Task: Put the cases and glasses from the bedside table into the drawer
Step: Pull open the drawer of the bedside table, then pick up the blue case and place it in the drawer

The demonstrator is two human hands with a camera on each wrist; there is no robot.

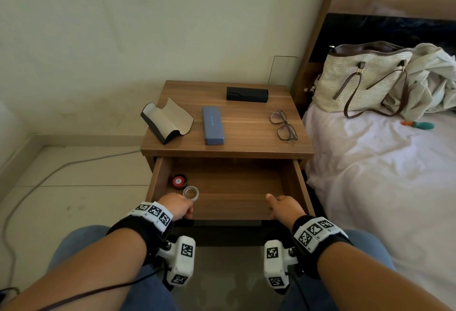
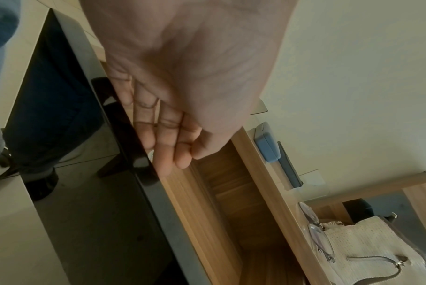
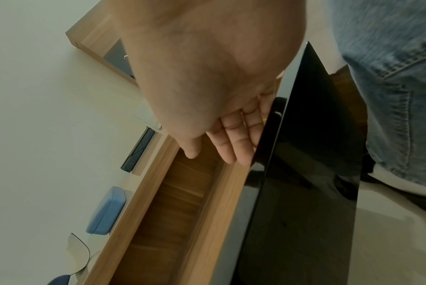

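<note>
Wooden drawer [image 1: 229,213] standing wide open, with left hand [image 1: 176,205] and right hand [image 1: 283,207] on its front edge: fingers [image 2: 163,154] nearly straight and resting there, thumbs inside, holding nothing else. Open enough already (so judged); better to let go and reach up. On the table [image 1: 246,147], well apart: open case [image 1: 166,120], blue case [image 1: 212,125], black case [image 1: 247,93], glasses [image 1: 283,125]. Inside at left, red tin [image 1: 179,181] and tape roll [image 1: 190,192]; better to fill the right side.
</note>
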